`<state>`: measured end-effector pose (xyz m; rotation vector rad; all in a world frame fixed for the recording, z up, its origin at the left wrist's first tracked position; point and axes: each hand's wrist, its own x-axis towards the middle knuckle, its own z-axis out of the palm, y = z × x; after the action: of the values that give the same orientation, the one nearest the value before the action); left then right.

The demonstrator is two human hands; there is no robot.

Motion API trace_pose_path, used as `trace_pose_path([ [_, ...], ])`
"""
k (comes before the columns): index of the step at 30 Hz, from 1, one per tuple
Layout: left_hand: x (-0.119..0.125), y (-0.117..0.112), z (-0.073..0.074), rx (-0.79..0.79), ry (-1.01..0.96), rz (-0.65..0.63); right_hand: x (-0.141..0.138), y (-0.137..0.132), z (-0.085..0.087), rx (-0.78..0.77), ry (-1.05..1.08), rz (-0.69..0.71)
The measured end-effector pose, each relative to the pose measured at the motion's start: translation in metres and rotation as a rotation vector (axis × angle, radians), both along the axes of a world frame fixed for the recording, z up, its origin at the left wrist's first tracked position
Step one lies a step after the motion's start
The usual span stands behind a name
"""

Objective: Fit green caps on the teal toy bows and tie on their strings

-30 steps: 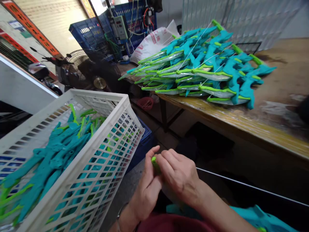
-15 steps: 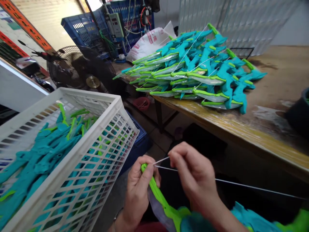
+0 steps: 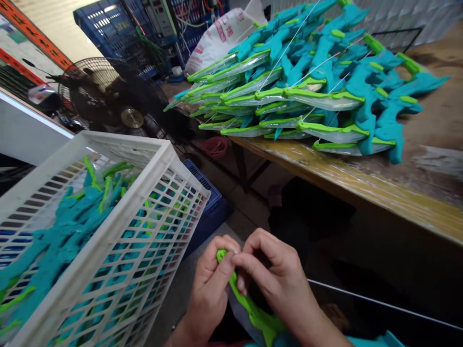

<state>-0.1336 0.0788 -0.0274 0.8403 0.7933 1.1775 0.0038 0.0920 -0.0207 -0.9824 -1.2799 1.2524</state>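
Head view: a green bow slants low in the middle, its tip clamped between the thumb and curled fingers of the left hand. The right hand meets it there, thumb and finger pinched; the 2 hands are together, and what lies between the right fingertips is hidden. White string runs off to the right from behind the right wrist. Leftward stands a white crate of teal and green toys; beyond, more toys lie heaped on a table.

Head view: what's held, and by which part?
The left hand holds the toy bow near its green tip; whether the right hand holds the white string is hidden.
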Motion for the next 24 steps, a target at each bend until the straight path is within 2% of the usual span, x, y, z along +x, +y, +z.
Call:
trace_pose_path([
  [3,0.003,0.004,-0.001,0.017,-0.055,-0.048,0.000,0.001,-0.002,-0.187,0.192,0.093],
  [5,0.003,0.005,-0.002,0.017,-0.068,-0.063,0.002,0.003,-0.004,-0.196,0.219,0.129],
  [7,0.004,0.005,-0.003,-0.006,-0.045,-0.045,0.003,0.004,-0.007,-0.104,0.160,0.122],
  [10,0.002,0.004,-0.005,-0.032,0.056,0.014,0.005,0.004,-0.008,0.139,-0.035,0.025],
  [14,-0.001,0.001,-0.008,-0.081,0.212,0.156,0.005,0.000,-0.002,0.396,-0.263,-0.022],
  [18,-0.006,0.000,-0.008,-0.128,0.232,0.210,0.000,-0.001,0.005,0.512,-0.352,-0.051],
  [21,-0.009,0.000,-0.008,-0.076,0.313,0.254,-0.006,0.000,0.008,0.591,-0.372,-0.079],
  [24,-0.011,0.000,-0.008,-0.052,0.301,0.229,-0.010,0.001,0.008,0.614,-0.399,-0.061],
])
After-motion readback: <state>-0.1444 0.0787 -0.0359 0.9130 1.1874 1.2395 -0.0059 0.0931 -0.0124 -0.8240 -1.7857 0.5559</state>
